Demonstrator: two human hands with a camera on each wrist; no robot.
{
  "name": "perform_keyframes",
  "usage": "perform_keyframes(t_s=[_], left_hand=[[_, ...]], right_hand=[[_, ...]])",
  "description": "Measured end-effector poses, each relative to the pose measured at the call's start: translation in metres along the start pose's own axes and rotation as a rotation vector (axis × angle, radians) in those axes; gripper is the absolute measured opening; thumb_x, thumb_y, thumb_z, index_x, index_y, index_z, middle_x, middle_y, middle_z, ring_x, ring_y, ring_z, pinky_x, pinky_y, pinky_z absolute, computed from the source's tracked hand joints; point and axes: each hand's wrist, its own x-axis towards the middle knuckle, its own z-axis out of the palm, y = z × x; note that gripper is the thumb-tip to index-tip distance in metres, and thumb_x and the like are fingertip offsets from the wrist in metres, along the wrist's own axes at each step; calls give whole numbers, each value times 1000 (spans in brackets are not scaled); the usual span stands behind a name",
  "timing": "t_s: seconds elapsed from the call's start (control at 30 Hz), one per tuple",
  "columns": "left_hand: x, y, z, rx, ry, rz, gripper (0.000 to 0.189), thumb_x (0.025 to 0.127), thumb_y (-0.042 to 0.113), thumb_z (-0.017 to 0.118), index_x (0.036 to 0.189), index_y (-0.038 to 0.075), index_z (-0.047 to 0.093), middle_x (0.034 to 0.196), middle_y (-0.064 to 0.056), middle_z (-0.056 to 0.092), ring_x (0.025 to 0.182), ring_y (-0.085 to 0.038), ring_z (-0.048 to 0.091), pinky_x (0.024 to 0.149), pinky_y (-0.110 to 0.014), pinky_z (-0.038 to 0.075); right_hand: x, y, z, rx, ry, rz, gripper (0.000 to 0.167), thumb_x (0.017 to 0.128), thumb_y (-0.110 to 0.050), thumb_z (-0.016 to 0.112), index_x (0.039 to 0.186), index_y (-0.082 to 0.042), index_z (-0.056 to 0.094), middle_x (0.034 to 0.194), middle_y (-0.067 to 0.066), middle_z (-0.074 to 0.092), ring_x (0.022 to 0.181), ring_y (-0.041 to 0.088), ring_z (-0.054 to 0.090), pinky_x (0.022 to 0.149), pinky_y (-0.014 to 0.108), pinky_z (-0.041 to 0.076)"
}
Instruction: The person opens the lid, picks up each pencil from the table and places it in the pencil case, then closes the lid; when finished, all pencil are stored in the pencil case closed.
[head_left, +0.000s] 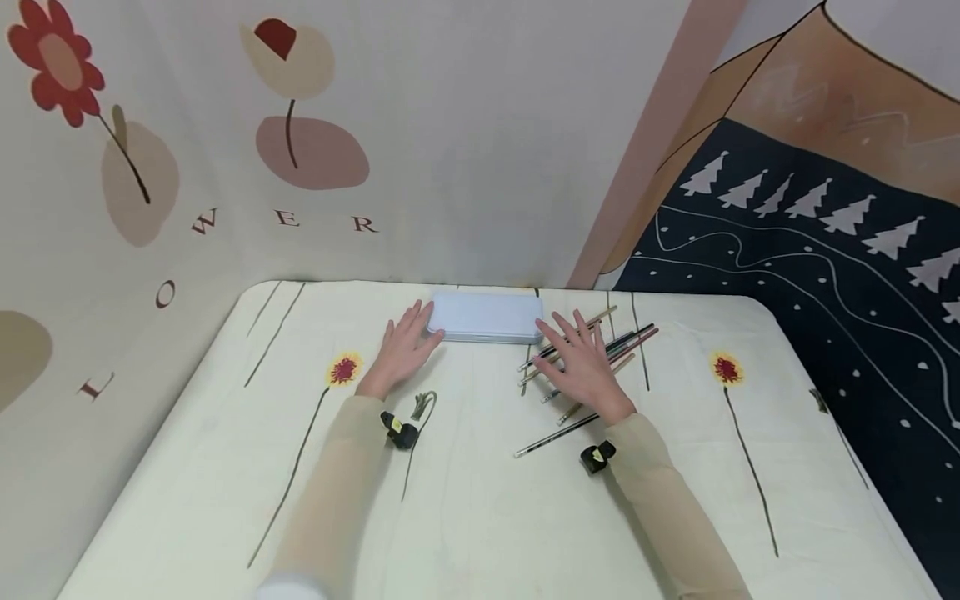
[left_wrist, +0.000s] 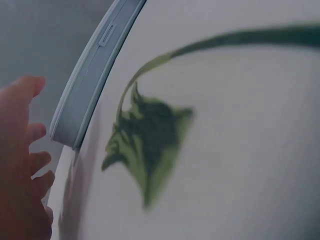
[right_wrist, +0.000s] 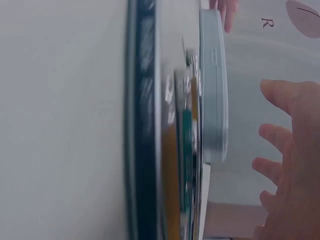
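Note:
A flat, pale blue case, shaped like a pencil box, lies at the far edge of the table. My left hand is spread at its left end, fingertips right at the edge. On the other side my right hand has its fingers spread, the fingertips near the case's right end and the palm over a loose pile of pencils. One dark patterned pencil lies nearer me, below that hand. In the left wrist view the case's side shows a small catch. Neither hand grips anything.
A white cloth printed with flowers covers the table. Behind it hangs a pale printed curtain, and a dark one with white trees hangs at the right. Small black cameras sit on both wrists.

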Motion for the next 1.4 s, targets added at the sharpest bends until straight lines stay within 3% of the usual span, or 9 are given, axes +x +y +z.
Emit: perform_keyframes(t_s=[0.23, 0.37, 0.5, 0.83, 1.23, 1.4], left_hand=[[21, 0, 3, -113, -9, -1, 64, 104, 40, 35, 154, 5, 17, 158, -20, 13, 145, -33, 10, 113, -54, -5], [28, -4, 3, -81, -45, 8, 64, 104, 42, 33, 155, 7, 15, 159, -18, 9, 145, -31, 7, 114, -54, -5], [29, -6, 2, -46, -74, 24, 66, 103, 44, 36, 156, 10, 14, 160, -16, 8, 146, -30, 6, 114, -54, -4], [32, -8, 3, -67, -67, 53, 84, 93, 41, 63, 155, 7, 17, 158, -18, 18, 145, -30, 11, 115, -52, -1], [31, -7, 4, -81, -28, 63, 83, 89, 37, 69, 151, 1, 27, 153, -23, 27, 142, -34, 19, 115, -52, 3], [30, -6, 3, -83, 11, 88, 78, 88, 35, 71, 146, -2, 34, 146, -25, 37, 138, -36, 29, 115, -53, 10]], right_hand=[[15, -15, 13, 39, -5, -17, 61, 98, -46, 47, 151, -16, 36, 156, 13, 25, 144, 39, 6, 112, 60, -2], [21, -23, 22, 73, -26, -20, 61, 99, -46, 46, 151, -16, 35, 156, 14, 26, 144, 39, 7, 112, 59, 0], [26, -29, 27, 87, -31, -24, 60, 99, -45, 47, 150, -16, 36, 156, 14, 27, 144, 38, 9, 113, 59, 2], [36, -37, 34, 116, -58, -8, 57, 101, -44, 42, 150, -15, 36, 155, 12, 28, 144, 36, 14, 114, 55, 4], [44, -44, 34, 92, -51, -1, 52, 102, -42, 42, 147, -16, 42, 152, 13, 34, 143, 35, 19, 114, 54, 6], [45, -45, 33, 59, -26, -13, 50, 99, -39, 50, 143, -15, 48, 151, 11, 37, 141, 36, 22, 114, 56, 7]])
